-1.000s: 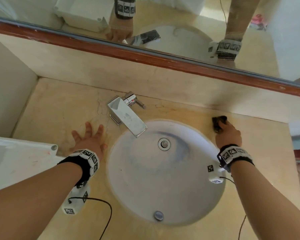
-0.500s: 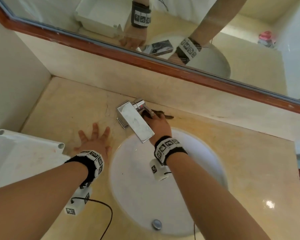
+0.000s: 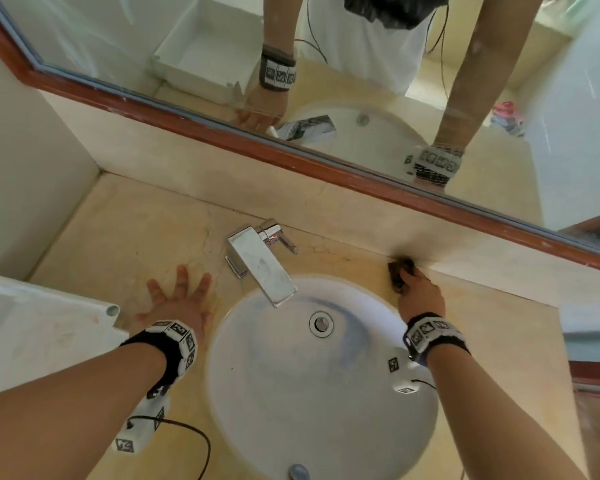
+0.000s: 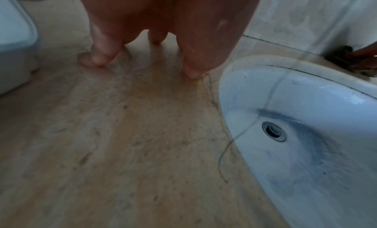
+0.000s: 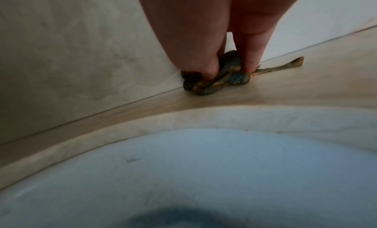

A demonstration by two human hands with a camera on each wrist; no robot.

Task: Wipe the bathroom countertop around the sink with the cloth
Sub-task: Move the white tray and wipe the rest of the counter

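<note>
A dark, bunched cloth [image 3: 399, 271] [image 5: 220, 75] lies on the beige stone countertop [image 3: 146, 233] behind the white oval sink [image 3: 326, 403], against the backsplash. My right hand [image 3: 417, 293] grips the cloth between thumb and fingers [image 5: 206, 70] and presses it to the counter; a thin tail of cloth trails to the right. In the left wrist view the cloth [image 4: 344, 57] shows at the far right edge. My left hand [image 3: 177, 299] lies flat with fingers spread on the counter left of the sink, fingertips [image 4: 193, 72] touching the stone.
A chrome faucet [image 3: 257, 259] stands behind the sink at its left. A white plastic object [image 3: 39, 323] sits at the counter's left front. A mirror with a brown frame [image 3: 326, 168] runs above the backsplash. A side wall [image 3: 25, 174] bounds the left.
My right hand has swept the cloth from beside the faucet to the right along the back of the counter. The left hand has stayed flat in place.
</note>
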